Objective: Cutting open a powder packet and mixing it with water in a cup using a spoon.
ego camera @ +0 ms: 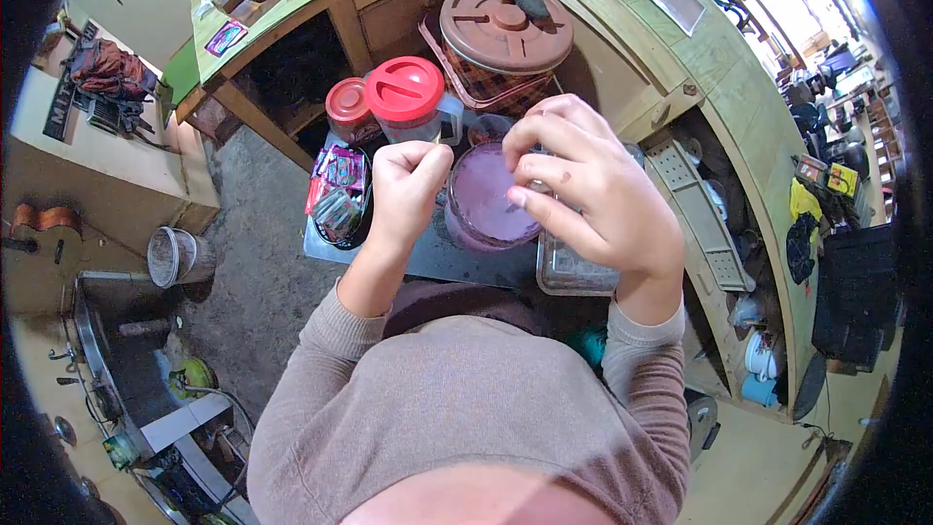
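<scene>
My left hand [410, 186] is closed in a fist just left of a round tub of purple liquid [481, 193]. A small pale spot shows above its thumb, too small to identify. My right hand [594, 189] hovers over the tub's right side, its fingers curled and apart, and hides part of the rim. I see nothing clearly held in it. Behind the tub stand a pitcher with a red lid [406, 91] and a red-lidded jar [353, 111]. A small clear cup [490, 128] sits behind the tub. To the left is a dark basket of colourful sachets [340, 182].
A low metal-topped table [437, 266] bears these things. A clear lidded box [576, 273] lies at its right front. Behind is a large brown-lidded cooler jug [506, 29]. Wooden counters [736, 87] curve around the back and right. A white bucket [178, 259] stands on the floor.
</scene>
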Motion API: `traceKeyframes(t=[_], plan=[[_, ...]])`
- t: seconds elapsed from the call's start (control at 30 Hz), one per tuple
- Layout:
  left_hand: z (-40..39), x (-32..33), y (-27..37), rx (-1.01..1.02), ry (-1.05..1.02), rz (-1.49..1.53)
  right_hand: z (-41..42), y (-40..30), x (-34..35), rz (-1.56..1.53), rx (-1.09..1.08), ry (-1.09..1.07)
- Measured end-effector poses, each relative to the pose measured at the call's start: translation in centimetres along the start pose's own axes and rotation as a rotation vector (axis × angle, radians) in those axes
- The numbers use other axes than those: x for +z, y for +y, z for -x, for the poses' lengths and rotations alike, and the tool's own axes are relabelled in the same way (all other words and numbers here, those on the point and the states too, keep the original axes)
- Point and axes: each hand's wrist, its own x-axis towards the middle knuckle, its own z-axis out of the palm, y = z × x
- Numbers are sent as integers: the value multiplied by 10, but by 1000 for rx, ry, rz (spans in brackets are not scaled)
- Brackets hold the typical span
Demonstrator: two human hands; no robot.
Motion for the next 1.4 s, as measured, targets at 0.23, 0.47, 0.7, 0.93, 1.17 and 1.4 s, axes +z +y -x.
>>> traceKeyframes(t=[0.23, 0.47, 0.7, 0.93, 1.17, 1.4], plan=[[0, 0, -1, 8, 8, -6, -1, 1, 2, 198, 36, 87], [0, 0, 0, -5, 18, -3, 0, -4, 3, -8, 26, 63], [0, -2, 1, 19, 15, 7, -1, -1, 1, 160, 56, 28], [1, -2, 1, 1, -1, 2, -4, -9, 11, -23, 27, 109], [1, -4, -1, 3, 22, -4, 0, -9, 5, 149, 60, 38], [1, -5, -4, 23, 17, -18, -4, -14, 11, 204, 17, 72]])
